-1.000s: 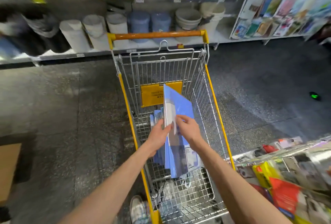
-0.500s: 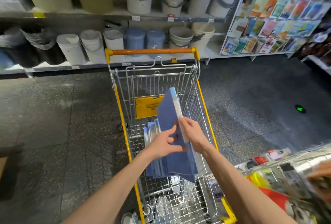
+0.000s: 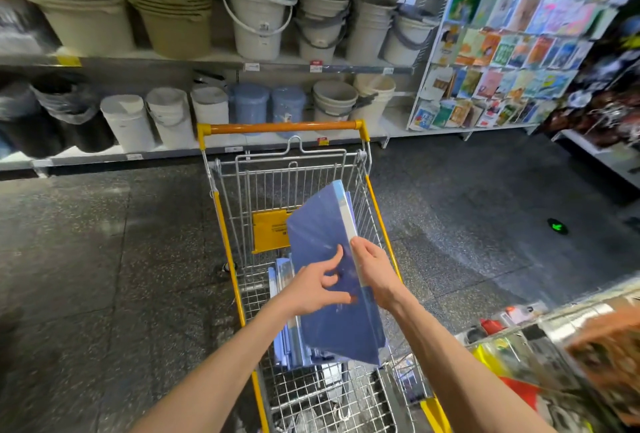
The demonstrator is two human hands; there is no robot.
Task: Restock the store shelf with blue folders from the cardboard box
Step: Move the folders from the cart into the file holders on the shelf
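A stack of blue folders [image 3: 322,231] wrapped in clear plastic tilts above the wire shopping cart [image 3: 375,211]. My right hand [image 3: 375,273] grips its right edge, by the pale spine. The fingers of my left hand [image 3: 317,289] are spread on the folder's blue front face. Several more blue folders [image 3: 282,276] stand upright in the cart, below and left of the held stack. No cardboard box is in view.
The cart has a yellow frame and an orange handle [image 3: 282,127] at its far end. Shelves of buckets [image 3: 256,27] line the far side of the aisle. A rack of cards [image 3: 502,51] stands at the right. A shelf of packaged goods [image 3: 540,346] is close at my lower right.
The held stack has risen out of the cart and turned, so its blue face shows. My left hand has moved from its edge onto the face.
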